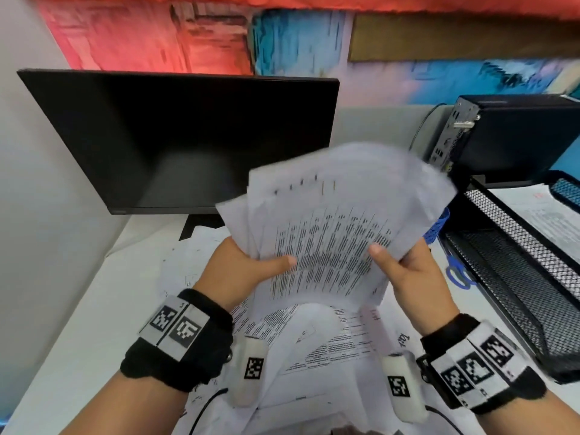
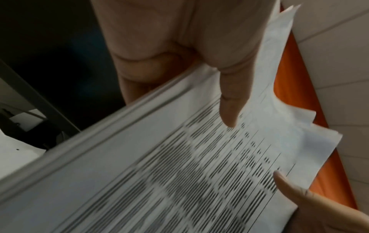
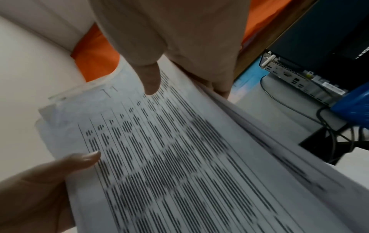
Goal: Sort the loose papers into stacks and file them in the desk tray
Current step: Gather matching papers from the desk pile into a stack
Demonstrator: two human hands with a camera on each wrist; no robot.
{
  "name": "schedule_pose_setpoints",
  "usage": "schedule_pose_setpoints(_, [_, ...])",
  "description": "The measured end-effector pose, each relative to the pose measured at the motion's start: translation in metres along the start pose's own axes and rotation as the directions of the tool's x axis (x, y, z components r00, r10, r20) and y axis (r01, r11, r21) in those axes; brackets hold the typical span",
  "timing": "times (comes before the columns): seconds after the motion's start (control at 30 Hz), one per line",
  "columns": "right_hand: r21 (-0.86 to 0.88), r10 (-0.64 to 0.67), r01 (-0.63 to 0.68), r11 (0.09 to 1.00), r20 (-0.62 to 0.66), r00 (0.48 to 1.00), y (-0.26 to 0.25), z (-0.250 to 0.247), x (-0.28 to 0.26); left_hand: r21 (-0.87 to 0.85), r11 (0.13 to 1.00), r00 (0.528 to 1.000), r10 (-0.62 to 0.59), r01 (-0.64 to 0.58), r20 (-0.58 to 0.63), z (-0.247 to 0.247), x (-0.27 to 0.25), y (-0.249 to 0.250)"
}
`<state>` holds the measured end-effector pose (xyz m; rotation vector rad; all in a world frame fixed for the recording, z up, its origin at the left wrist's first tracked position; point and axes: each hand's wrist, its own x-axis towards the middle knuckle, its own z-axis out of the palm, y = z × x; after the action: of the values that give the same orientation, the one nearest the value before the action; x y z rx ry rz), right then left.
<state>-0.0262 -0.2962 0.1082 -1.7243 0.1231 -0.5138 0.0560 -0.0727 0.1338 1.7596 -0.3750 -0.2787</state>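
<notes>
Both hands [image 1: 326, 271] grip paper stack [image 1: 339, 221] edges, apparently clear above desk [image 1: 78, 309].

A messy bundle of printed sheets [image 1: 332, 233] is held up off the desk, edges fanned and not squared, top page covered in table rows. More loose papers [image 1: 317, 346] are scattered flat underneath. The black mesh desk tray [image 1: 514, 246] is parked at right, a sheet in its top tier.

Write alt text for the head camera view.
Two hands, left hand and right hand, hold up a fanned stack of printed papers above a desk strewn with more sheets. A dark monitor stands behind; a black mesh tray sits to the right.
</notes>
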Motion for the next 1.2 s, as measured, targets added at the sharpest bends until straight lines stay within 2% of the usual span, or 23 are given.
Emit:
schedule_pose_setpoints(0.07, [0.042,-0.01,0.012,0.999,-0.028,1.0,-0.005,-0.002,-0.001,0.044,0.998,0.998,-0.052,0.05,0.038,0.002,0.0,-0.001])
schedule_pose_setpoints(0.2, [0.017,-0.149,0.157,0.988,-0.22,0.964,-0.036,-0.005,0.013,0.051,0.995,0.995,-0.09,0.088,0.045,0.004,0.004,-0.002])
schedule_pose_setpoints(0.3, [-0.052,-0.272,0.267,0.962,-0.247,0.93,-0.054,-0.005,0.025,0.044,0.993,0.991,-0.117,0.114,0.068,0.005,0.009,-0.001])
schedule_pose_setpoints(0.33, [-0.125,-0.323,0.302,0.945,-0.219,0.921,-0.057,-0.005,0.028,0.037,0.992,0.99,-0.123,0.12,0.074,0.004,0.012,-0.002])
schedule_pose_setpoints(0.4, [-0.38,-0.416,0.349,0.857,-0.108,0.903,-0.055,-0.005,0.035,0.009,0.992,0.991,-0.124,0.124,0.056,0.003,0.015,-0.005])
schedule_pose_setpoints(0.47, [-0.558,-0.437,0.335,0.76,-0.056,0.898,-0.049,-0.007,0.042,-0.049,0.993,0.994,-0.108,0.107,-0.011,0.003,0.015,-0.011])
schedule_pose_setpoints(0.6, [-0.511,-0.338,0.199,0.836,-0.193,0.921,-0.046,-0.005,0.054,-0.148,0.988,0.977,-0.073,0.043,-0.199,0.009,0.014,-0.023])
schedule_pose_setpoints(0.73, [-0.366,-0.231,0.13,0.921,-0.247,0.941,-0.054,0.002,0.056,-0.13,0.991,0.972,-0.057,0.028,-0.226,0.018,0.015,-0.026])
schedule_pose_setpoints(0.9, [-0.052,-0.058,0.047,0.998,-0.236,0.97,-0.033,0.002,0.045,-0.124,0.992,0.948,-0.063,0.026,-0.31,0.018,0.015,-0.031])
schedule_pose_setpoints(1.07, [-0.043,0.105,-0.112,0.993,-0.137,0.985,0.002,0.009,0.022,-0.211,0.977,0.945,-0.03,-0.042,-0.327,0.022,0.01,-0.024])
schedule_pose_setpoints(1.2, [-0.041,0.072,-0.079,0.996,-0.152,0.986,0.005,0.015,0.014,-0.209,0.975,0.951,0.007,-0.075,-0.31,0.031,0.006,-0.017])
